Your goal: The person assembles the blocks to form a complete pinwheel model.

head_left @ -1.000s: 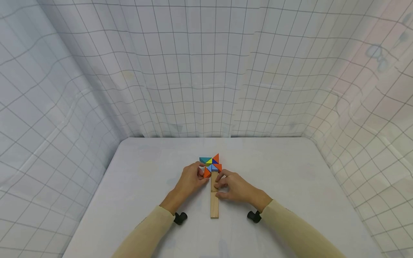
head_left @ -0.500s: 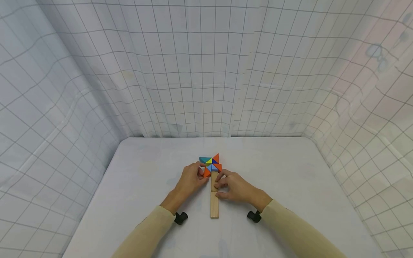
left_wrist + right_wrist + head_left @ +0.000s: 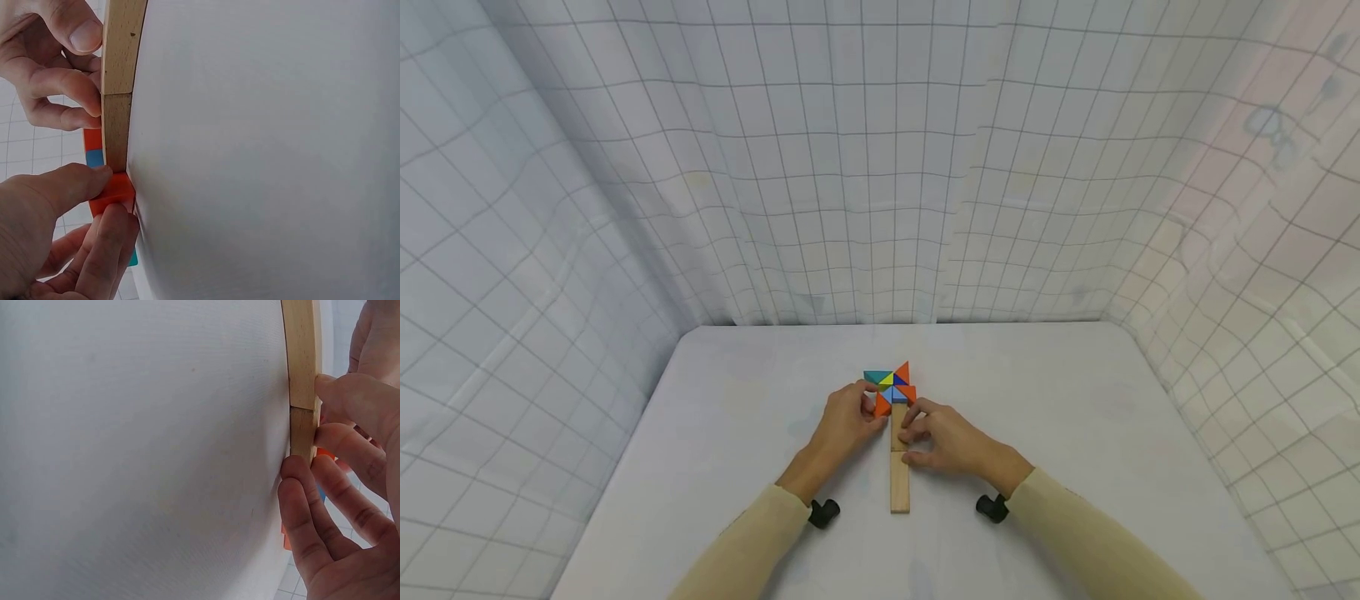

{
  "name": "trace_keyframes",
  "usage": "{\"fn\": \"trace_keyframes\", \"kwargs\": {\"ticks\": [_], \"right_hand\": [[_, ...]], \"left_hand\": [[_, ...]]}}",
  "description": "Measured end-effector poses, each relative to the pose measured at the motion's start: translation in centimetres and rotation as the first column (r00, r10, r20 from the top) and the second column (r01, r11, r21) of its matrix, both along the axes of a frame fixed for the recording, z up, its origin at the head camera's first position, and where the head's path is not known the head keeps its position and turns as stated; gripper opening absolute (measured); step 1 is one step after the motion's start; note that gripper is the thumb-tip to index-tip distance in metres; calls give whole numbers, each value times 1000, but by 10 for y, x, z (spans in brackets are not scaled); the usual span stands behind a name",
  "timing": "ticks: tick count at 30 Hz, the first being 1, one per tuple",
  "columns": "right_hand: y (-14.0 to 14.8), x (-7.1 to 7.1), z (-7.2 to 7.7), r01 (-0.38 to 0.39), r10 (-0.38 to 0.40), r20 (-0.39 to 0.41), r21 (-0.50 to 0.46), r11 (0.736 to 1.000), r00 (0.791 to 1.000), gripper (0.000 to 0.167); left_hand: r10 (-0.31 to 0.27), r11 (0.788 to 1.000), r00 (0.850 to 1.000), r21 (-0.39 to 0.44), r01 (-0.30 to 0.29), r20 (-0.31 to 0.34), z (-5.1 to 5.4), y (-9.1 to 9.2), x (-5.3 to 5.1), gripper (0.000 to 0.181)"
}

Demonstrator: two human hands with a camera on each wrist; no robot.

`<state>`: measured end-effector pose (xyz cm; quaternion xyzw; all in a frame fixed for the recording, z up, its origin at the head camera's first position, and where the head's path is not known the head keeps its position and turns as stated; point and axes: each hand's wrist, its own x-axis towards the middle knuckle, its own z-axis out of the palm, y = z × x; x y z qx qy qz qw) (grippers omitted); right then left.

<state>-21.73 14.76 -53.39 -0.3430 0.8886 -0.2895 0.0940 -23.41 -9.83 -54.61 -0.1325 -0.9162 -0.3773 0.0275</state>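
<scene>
In the head view, several coloured triangular blocks form a pinwheel: a teal block, a yellow block, orange ones and blue ones. Two wooden strips run from it toward the person, the nearer strip meeting the farther strip end to end. At the pinwheel's near left, my left hand pinches an orange triangular block between thumb and fingers, against the farther strip's end. Along the strips' right side rests my right hand, its loosely bent fingertips touching the wood near the joint.
Everything lies flat on a white-covered table. White grid-patterned curtains enclose its back and sides. Small black devices sit at the wrists, the left device and the right device.
The head view has tilted slightly, so the scene sits a little lower. Both hands and the blocks keep nearly the same positions relative to each other.
</scene>
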Motion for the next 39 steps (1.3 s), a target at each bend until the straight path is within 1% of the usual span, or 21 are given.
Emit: {"fn": "trace_keyframes", "kwargs": {"ticks": [6,13,21,29,39], "right_hand": [[1,1,0,-5,5,-7,0,1000,1000,30],[1,1,0,1,-1,-7,12,1000,1000,30],[1,0,1,2,-2,-7,11,1000,1000,29],[-1,1,1,8,-9,20,3,1000,1000,29],[-1,2,2,4,-4,-15,0,1000,1000,28]], "left_hand": [[2,1000,1000,1,-2,-8,-2,0,0,47],[9,1000,1000,2,-9,8,-1,1,1,48],[-2,1000,1000,-4,1,-18,-1,-1,-1,48],[6,1000,1000,-8,-6,3,-2,-3,1,48],[-4,1000,1000,-7,4,-5,0,-7,5,49]]}}
